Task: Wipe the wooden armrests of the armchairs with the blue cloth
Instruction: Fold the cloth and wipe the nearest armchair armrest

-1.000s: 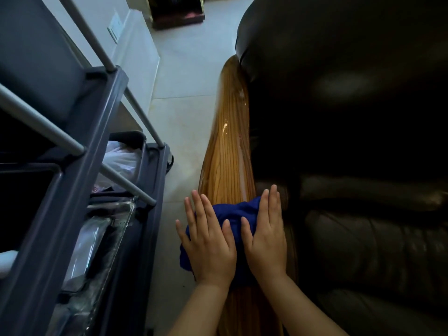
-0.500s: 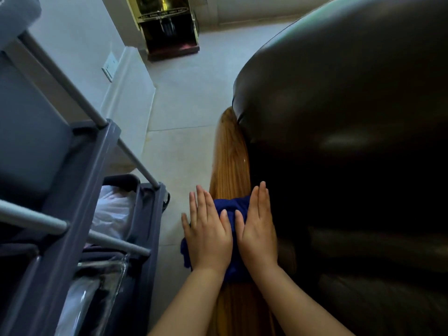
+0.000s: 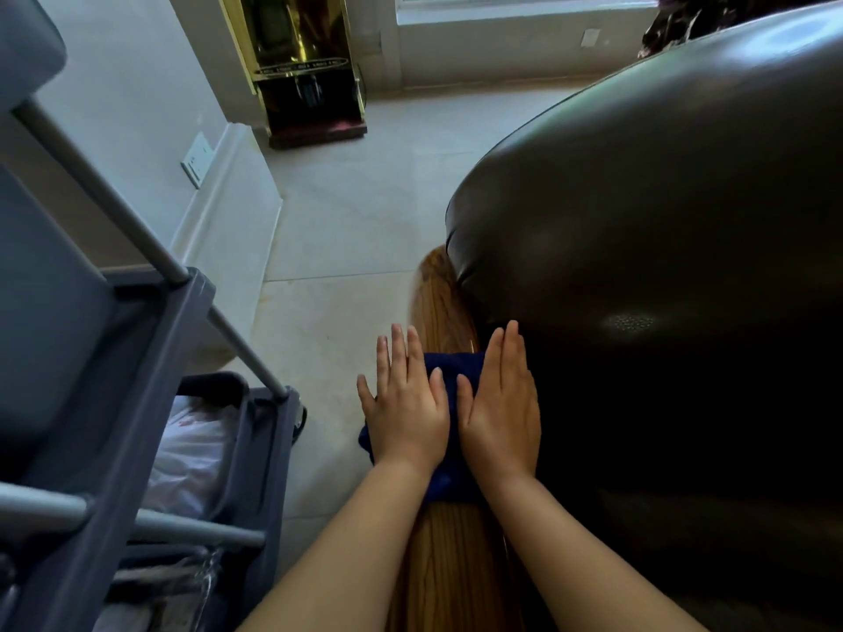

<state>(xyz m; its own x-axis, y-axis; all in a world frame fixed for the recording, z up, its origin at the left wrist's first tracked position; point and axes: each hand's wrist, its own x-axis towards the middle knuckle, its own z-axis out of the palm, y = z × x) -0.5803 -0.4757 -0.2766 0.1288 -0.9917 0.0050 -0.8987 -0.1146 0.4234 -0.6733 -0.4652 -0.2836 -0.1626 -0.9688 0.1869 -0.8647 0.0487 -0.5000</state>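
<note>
A long wooden armrest (image 3: 440,307) runs away from me along the left side of a dark leather armchair (image 3: 661,266). The blue cloth (image 3: 451,376) lies across the armrest, its left edge hanging over the side. My left hand (image 3: 406,412) presses flat on the cloth's left part, fingers stretched and slightly apart. Pressed flat beside it, my right hand (image 3: 499,412) covers the cloth's right part, its outer edge against the leather. Most of the cloth is hidden under both palms.
A grey service cart (image 3: 137,403) with metal rails stands close on the left and holds white plastic bags (image 3: 191,453). A strip of pale tiled floor (image 3: 346,248) separates it from the armchair. A gold-framed stand (image 3: 305,66) is by the far wall.
Both hands have slid the cloth forward along the armrest toward its far end. My view has tilted up, showing more floor and the far wall.
</note>
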